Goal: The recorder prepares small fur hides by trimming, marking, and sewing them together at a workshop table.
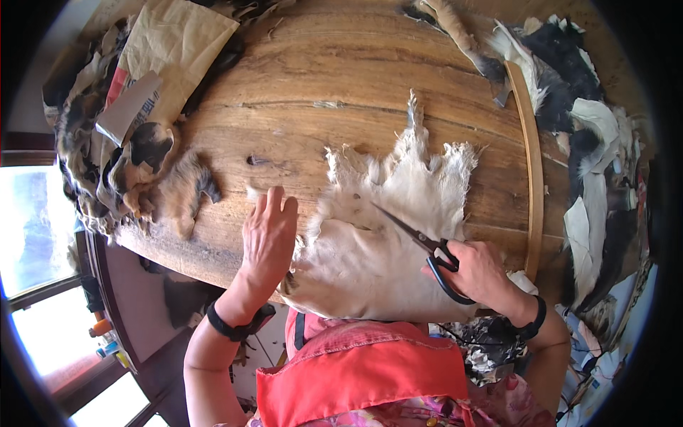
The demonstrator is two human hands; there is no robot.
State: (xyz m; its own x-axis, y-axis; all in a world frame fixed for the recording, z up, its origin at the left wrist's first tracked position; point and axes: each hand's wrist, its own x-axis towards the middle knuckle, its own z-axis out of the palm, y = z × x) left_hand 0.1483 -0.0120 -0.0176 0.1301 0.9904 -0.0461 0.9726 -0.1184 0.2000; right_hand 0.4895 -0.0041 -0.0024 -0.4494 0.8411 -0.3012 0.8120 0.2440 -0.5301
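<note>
A pale, ragged-edged animal hide [377, 270] lies spread on the wooden worktable [284, 64] in front of me. My right hand [473, 267] grips black-handled scissors [416, 231] over the hide's right half, with the blades closed or nearly closed and pointing up and left toward its middle. My left hand [267, 238] is open, fingers slightly bent, resting on or just above the table beside the hide's left edge; nothing shows in it.
Fur scraps [181, 192] and a paper sack [178, 43] lie at the left. A long wooden strip [530, 164] runs beside piled black and white hide pieces [597, 142] at the right. More fur [462, 28] lies at the back. A window [32, 228] is beyond the left edge.
</note>
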